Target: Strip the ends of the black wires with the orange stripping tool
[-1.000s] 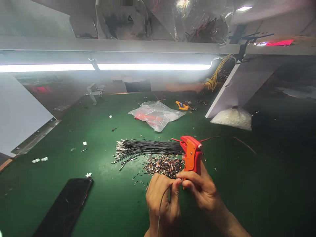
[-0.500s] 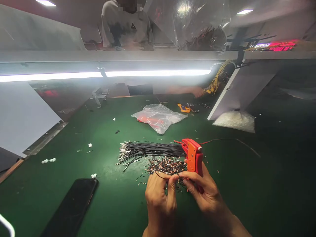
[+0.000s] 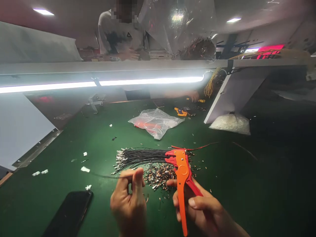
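Between the thumb and fingers of my left hand (image 3: 129, 197) is pinched a thin black wire (image 3: 105, 176), its free part reaching left to a white tip. My right hand (image 3: 202, 204) is wrapped around orange-and-red wire strippers (image 3: 182, 171), held upright with the jaws toward the left. Behind the strippers lies a bundle of black wires (image 3: 145, 155), silvery terminals at their left ends. A heap of short black and copper-coloured wire scraps (image 3: 159, 176) sits between my hands and the bundle.
A dark phone (image 3: 70, 214) lies at the lower left. Farther back are a clear plastic bag (image 3: 158, 121), a yellow tool (image 3: 180, 112) and a bag of small white parts (image 3: 230, 124). A person (image 3: 123, 36) is behind the shelf (image 3: 118, 67) with its strip light.
My hands have moved apart, the left going left with the wire. In my right hand the strippers have swung upright, jaws now facing left.
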### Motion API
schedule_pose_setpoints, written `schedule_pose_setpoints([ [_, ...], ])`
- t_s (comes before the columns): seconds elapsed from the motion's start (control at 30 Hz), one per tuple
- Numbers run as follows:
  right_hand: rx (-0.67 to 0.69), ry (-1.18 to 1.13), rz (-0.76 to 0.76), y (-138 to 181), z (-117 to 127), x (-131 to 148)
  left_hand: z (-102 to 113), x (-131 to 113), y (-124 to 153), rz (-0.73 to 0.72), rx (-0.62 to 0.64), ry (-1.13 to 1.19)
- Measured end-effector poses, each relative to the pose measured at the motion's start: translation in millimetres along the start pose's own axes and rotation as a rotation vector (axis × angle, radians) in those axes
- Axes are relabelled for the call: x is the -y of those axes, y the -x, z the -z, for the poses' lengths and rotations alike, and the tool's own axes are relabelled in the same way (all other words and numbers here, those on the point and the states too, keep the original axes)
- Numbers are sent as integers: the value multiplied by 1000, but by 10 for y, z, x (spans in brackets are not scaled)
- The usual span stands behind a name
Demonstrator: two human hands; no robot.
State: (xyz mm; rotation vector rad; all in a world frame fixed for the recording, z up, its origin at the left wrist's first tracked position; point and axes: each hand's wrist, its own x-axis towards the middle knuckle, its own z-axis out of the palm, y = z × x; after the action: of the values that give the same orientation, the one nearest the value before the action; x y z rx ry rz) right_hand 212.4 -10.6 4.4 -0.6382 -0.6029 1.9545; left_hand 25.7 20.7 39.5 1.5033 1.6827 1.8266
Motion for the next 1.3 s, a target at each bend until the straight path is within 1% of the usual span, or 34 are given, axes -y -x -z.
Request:
schedule_pose_setpoints([
  [0.07, 17, -80, -68, -9, -38, -21, -24, 33, 116, -20, -46, -18],
  [0.17, 100, -125, -154, -25, -52, -97, -59, 61, 240, -167, -62, -23],
  [0.23, 161, -70, -135, -26, -39, -167, -66, 51, 266, -250, -55, -40],
  [0.3, 165, 24, -39, -12, -24, -231, -59, 22, 264, -283, -47, -48],
  [0.37, 128, 106, 47, 12, -22, -276, -49, -19, 259, -269, -51, -34],
  [0.4, 114, 126, 61, 25, -27, -288, -46, -41, 261, -244, -57, -30],
  [0.47, 115, 118, 24, 47, -48, -295, -47, -81, 272, -184, -65, -27],
  [0.53, 130, 57, -38, 60, -78, -281, -56, -108, 290, -140, -63, -17],
  [0.63, 139, -24, -96, 64, -117, -237, -79, -111, 323, -151, -40, 14],
  [0.77, 136, -62, -109, 55, -105, -203, -112, -61, 399, -264, 49, 62],
  [0.83, 57, -26, -49, 44, -74, -219, -139, -12, 451, -316, 97, 102],
  [0.9, -56, 28, 29, 30, -41, -250, -182, 52, 506, -392, 87, 102],
  [0.97, -126, 67, 86, 19, -20, -277, -240, 125, 564, -547, 12, 43],
  [1.03, -125, 79, 116, 14, -16, -289, -300, 190, 624, -742, -75, -39],
  [1.07, -107, 71, 117, 16, -19, -289, -326, 216, 654, -808, -101, -62],
  [1.13, -52, 27, 96, 22, -25, -282, -362, 250, 703, -845, -105, -92],
  [1.2, -5, -19, 61, 29, -24, -274, -376, 268, 731, -852, -92, -104],
  [1.3, 5, -29, 9, 28, 3, -279, -373, 281, 729, -878, -66, -121],
])
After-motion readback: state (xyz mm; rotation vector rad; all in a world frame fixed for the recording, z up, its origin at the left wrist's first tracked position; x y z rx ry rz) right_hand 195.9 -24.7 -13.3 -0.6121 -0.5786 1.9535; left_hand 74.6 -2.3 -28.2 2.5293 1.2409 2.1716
